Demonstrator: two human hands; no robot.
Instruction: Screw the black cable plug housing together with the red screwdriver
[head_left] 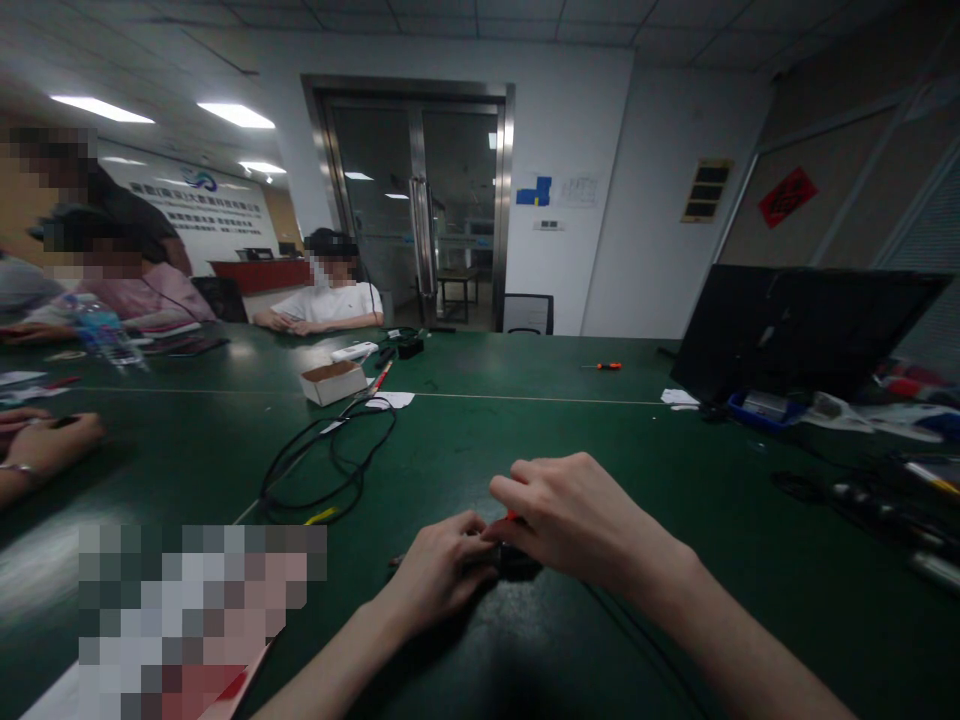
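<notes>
On the green table, close in front of me, both my hands meet over a small black device with a cable trailing toward the front edge. My left hand is closed around its left side, fingers bent against it. Above it, my right hand is closed in a pinch, knuckles up. A bit of something red shows between its fingers; the rest is hidden by the hand, so its kind is unclear. A dark end sticks out left of my left hand.
A looped black cable lies left, beyond it an open small box. An orange-handled screwdriver rests further back. The monitor and a blue tray stand right. A co-worker's hand is at left; other people sit beyond.
</notes>
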